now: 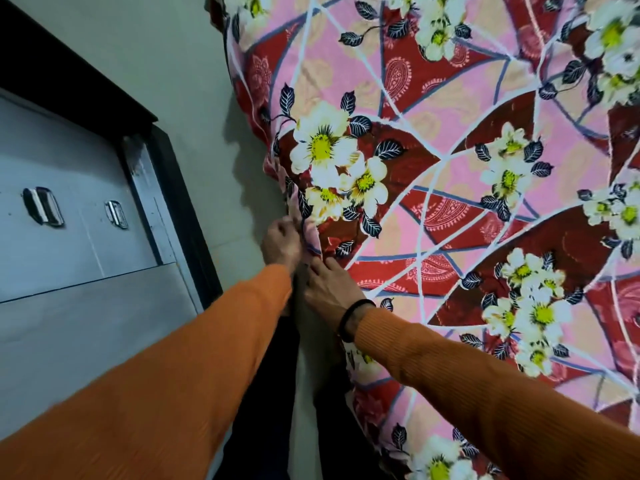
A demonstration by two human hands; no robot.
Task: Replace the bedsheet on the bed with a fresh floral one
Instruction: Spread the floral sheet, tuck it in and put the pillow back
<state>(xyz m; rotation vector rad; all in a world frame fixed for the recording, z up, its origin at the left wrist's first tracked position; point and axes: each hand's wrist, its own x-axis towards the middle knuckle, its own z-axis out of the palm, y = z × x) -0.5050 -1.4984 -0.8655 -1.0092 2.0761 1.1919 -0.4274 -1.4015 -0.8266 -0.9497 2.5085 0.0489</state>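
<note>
Left hand (281,242) pinches floral sheet (450,174) edge; right hand (329,284) presses flat beside, fingers straight.

Both arms wear long orange ribbed-knit sleeves (145,393) reaching the wrists. A thin black band (349,315) encircles the right wrist. Both hands are bare.

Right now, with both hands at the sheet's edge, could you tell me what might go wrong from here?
1. The left hand pinches only a small bunch of the floral sheet at its edge, so the fabric could slip free if pulled hard.
2. The right hand presses the sheet near the same spot; tugging against it may crease the fabric.
3. The metal cabinet stands close on the left, so the left elbow could knock it.
</note>
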